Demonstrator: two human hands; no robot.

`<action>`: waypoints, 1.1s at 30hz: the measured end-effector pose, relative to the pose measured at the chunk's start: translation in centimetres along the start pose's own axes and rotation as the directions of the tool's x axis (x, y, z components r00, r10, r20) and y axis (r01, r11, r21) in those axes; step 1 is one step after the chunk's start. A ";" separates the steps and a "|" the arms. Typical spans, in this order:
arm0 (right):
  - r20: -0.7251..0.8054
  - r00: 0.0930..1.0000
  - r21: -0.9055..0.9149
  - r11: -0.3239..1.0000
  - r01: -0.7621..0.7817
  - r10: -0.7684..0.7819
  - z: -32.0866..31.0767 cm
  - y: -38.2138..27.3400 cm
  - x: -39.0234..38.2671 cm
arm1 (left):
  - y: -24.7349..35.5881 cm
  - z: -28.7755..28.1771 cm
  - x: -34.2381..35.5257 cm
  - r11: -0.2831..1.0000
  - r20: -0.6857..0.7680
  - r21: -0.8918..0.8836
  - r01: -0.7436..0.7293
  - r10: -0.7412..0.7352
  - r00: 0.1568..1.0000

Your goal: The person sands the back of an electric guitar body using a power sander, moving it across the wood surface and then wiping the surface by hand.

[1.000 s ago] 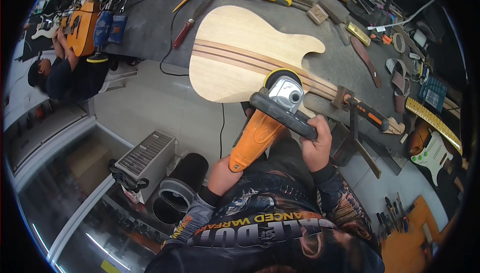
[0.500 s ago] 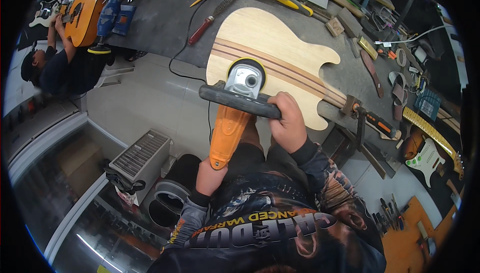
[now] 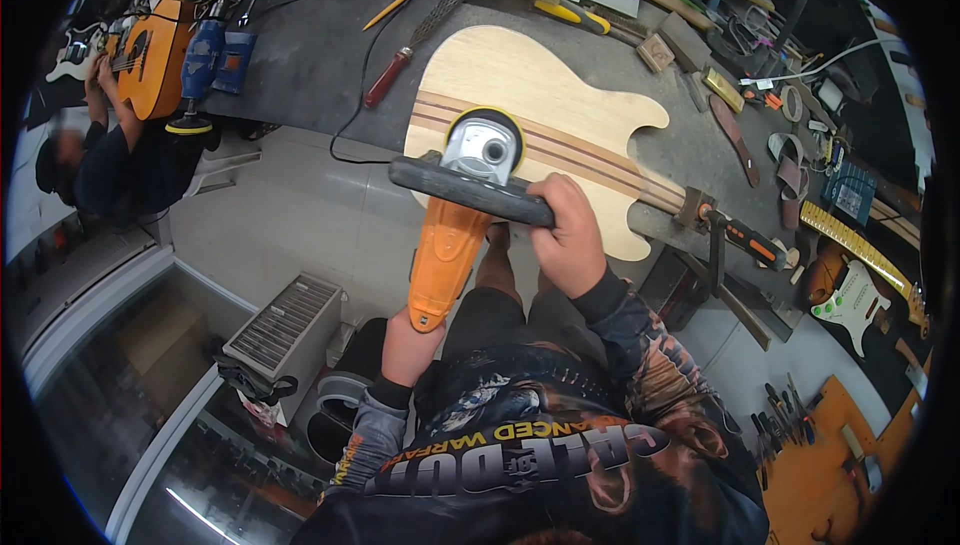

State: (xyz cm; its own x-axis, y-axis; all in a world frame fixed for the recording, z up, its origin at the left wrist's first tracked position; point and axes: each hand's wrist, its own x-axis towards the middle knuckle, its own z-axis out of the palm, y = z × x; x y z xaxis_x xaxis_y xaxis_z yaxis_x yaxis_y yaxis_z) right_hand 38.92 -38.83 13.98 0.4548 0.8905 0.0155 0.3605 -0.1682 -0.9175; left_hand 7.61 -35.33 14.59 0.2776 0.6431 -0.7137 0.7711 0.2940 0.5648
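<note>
My right hand [image 3: 568, 237] is wrapped round the right end of the black side handle of an orange power sander [image 3: 447, 250]. My left hand [image 3: 409, 345] holds the sander's rear end from beneath, its fingers largely hidden. The sander's silver head and round, yellow-edged pad rest on a pale wooden guitar body [image 3: 520, 70], over the dark stripes along its middle, near its left edge. A clamp with an orange and black handle [image 3: 748, 242] grips the neck end of the body at the bench's edge.
A red-handled wire brush [image 3: 390, 77] and a pencil [image 3: 393, 7] lie on the dark bench, with a black cord [image 3: 360, 105] beside them. Wood blocks and tools crowd the far right. Another person [image 3: 120, 160] holds an orange guitar at the left. A grey slatted box [image 3: 285, 325] stands below.
The sander has shifted slightly away from me across the guitar body. Both hands keep their holds on it. The whole view has tilted a little.
</note>
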 end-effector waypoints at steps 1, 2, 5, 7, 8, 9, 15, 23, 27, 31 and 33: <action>-0.029 1.000 -0.007 1.000 -0.004 0.004 -0.7 0.4 -0.5 | 0.4 0.4 -0.1 0.999 0.000 0.000 -0.047 0.047 0.999; -0.059 0.998 -0.019 1.000 -0.011 0.010 -1.4 0.7 -1.1 | 0.7 0.9 -0.1 0.995 0.004 -0.002 -0.095 0.095 0.995; -0.117 0.991 -0.019 0.997 -0.073 0.071 -3.6 1.2 -3.6 | 0.7 2.5 -0.2 0.994 0.053 0.017 -0.109 0.108 0.993; -0.141 0.987 -0.019 0.997 -0.080 0.076 -4.8 2.1 -5.7 | 1.2 3.3 -0.6 0.990 0.069 0.045 -0.131 0.127 0.989; -0.148 0.983 -0.027 0.993 -0.118 0.112 -5.4 2.3 -6.7 | 1.6 3.7 -0.8 0.988 0.095 0.075 -0.137 0.129 0.987; -0.154 0.977 -0.034 0.987 -0.155 0.148 -5.9 2.6 -7.6 | 1.9 4.0 -1.0 0.984 0.119 0.105 -0.142 0.130 0.984; -0.169 0.966 -0.029 0.978 -0.205 0.198 -6.7 3.0 -9.8 | 2.0 4.5 -1.5 0.974 0.150 0.131 -0.183 0.163 0.975; -0.061 0.992 0.006 0.994 -0.107 0.107 -3.1 0.9 -5.1 | -0.6 2.3 -1.6 0.994 0.069 0.032 -0.104 0.101 0.992; 0.007 0.999 -0.015 0.999 -0.049 0.049 -0.8 0.3 -2.7 | -1.0 0.6 -1.4 1.000 0.056 -0.017 0.003 -0.002 0.998; 0.048 0.999 -0.013 1.000 -0.020 0.021 0.9 -0.7 -0.3 | -1.8 -0.3 -0.9 0.997 0.005 -0.072 -0.034 0.035 0.999; 0.052 0.999 -0.016 1.000 -0.014 0.015 1.4 -0.8 0.1 | -1.4 -0.9 -0.6 0.997 0.000 -0.072 -0.019 0.019 1.000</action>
State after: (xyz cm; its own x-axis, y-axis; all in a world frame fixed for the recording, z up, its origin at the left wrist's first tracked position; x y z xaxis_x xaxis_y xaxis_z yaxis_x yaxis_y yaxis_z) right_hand 37.53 -37.96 14.11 0.4176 0.9084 -0.0188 0.3667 -0.1874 -0.9113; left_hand 5.81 -35.53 14.60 0.2922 0.6481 -0.7033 0.7222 0.3325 0.6065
